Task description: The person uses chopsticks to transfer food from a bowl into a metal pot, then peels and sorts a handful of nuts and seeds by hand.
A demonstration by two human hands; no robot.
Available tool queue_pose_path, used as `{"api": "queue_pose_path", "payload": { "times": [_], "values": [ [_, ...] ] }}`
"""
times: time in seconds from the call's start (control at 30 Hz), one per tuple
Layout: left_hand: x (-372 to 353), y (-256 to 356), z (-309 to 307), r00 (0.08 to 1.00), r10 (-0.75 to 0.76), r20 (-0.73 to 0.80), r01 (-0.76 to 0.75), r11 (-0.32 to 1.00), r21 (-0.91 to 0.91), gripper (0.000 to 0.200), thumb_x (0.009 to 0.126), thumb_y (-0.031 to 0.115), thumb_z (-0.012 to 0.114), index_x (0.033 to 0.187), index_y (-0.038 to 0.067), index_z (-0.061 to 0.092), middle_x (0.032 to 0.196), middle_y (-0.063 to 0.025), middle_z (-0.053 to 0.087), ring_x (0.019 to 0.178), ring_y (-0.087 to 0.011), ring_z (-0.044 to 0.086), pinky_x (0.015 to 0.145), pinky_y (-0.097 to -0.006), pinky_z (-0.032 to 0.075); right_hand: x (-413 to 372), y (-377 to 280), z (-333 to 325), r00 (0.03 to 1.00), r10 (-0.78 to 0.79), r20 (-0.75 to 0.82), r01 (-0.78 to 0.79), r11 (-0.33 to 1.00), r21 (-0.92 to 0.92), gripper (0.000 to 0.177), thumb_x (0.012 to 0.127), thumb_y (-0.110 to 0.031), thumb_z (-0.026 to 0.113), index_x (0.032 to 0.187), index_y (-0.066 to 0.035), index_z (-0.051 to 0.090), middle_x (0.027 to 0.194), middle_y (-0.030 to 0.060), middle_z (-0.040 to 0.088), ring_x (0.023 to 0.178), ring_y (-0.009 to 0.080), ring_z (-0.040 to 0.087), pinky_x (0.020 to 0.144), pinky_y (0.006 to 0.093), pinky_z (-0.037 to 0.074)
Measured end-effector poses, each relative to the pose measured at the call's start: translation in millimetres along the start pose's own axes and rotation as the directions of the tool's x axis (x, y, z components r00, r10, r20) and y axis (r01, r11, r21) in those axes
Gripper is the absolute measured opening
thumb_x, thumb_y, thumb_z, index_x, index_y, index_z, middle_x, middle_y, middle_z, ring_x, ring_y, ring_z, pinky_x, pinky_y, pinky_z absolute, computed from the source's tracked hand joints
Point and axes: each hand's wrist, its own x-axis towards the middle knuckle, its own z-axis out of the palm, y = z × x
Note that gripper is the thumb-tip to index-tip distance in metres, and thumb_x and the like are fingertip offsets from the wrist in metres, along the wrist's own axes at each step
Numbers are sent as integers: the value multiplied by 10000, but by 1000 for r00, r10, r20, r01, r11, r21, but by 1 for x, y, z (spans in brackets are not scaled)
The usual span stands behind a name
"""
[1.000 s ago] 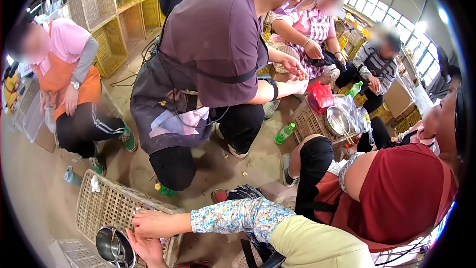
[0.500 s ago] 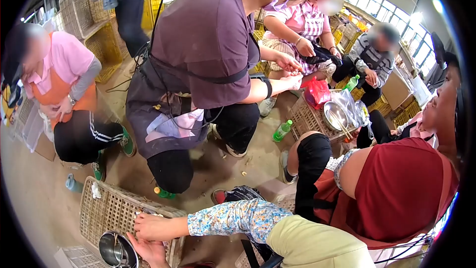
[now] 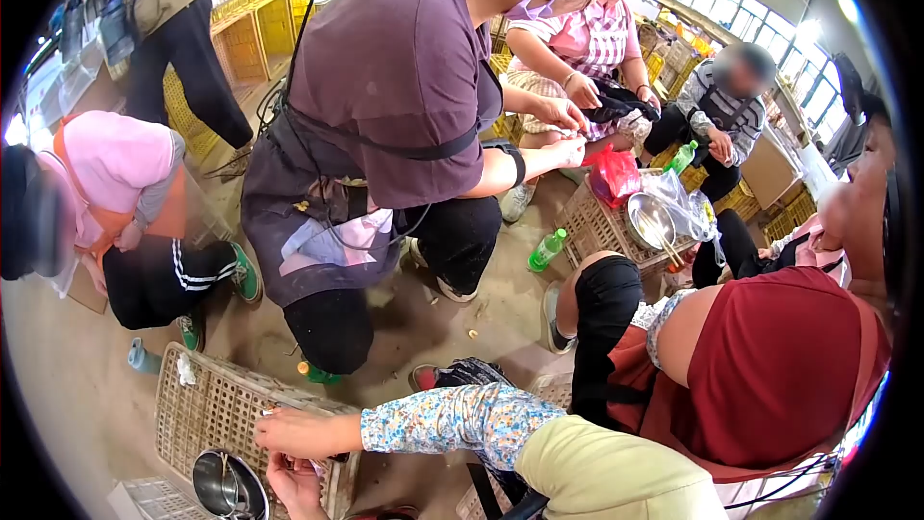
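My right hand (image 3: 300, 431), at the end of a floral sleeve (image 3: 452, 421), is over the near end of a brown plastic crate (image 3: 217, 387), fingers bent and pressed together. Just below it, at the frame's bottom, my left hand (image 3: 295, 486) has its fingers curled inward. Whatever either hand grips is too small or hidden to name. To the left of my left hand, a dark metal bowl (image 3: 229, 486) with chopsticks in it rests at the crate's side.
A person in purple (image 3: 385, 87) crouches ahead; one in pink (image 3: 120, 173) sits left, one in dark red (image 3: 780, 366) right. Green bottles (image 3: 547, 250) stand on the floor. Another crate (image 3: 602, 221) holds a red bag (image 3: 614, 176) and a metal bowl (image 3: 651, 219).
My right hand has shifted slightly up and left. My left hand has curled its fingers and moved slightly right. The person in pink has bent lower, and the standing person behind has moved left.
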Motion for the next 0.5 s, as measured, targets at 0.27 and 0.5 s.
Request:
{"api": "queue_pose_path", "payload": {
  "times": [0.27,0.5],
  "values": [
    [1,7,7,996,59,-62,-55,997,56,168,927,158,466,959,33,573,772,-4,557,600,-82,462,426,-173,322,1,3,-7,990,143,-1,-142,981,133,116,742,-84,559,778,24,539,815,168,524,733,333,572,624,408,459],
    [-7,2,14,998,52,-46,-52,999,3,196,922,240,526,998,69,585,807,18,569,553,-43,418,366,-164,252,0,11,4,992,118,-39,-116,991,64,113,728,-81,575,694,17,530,783,149,517,744,308,545,640,392,438]
  ]
}}
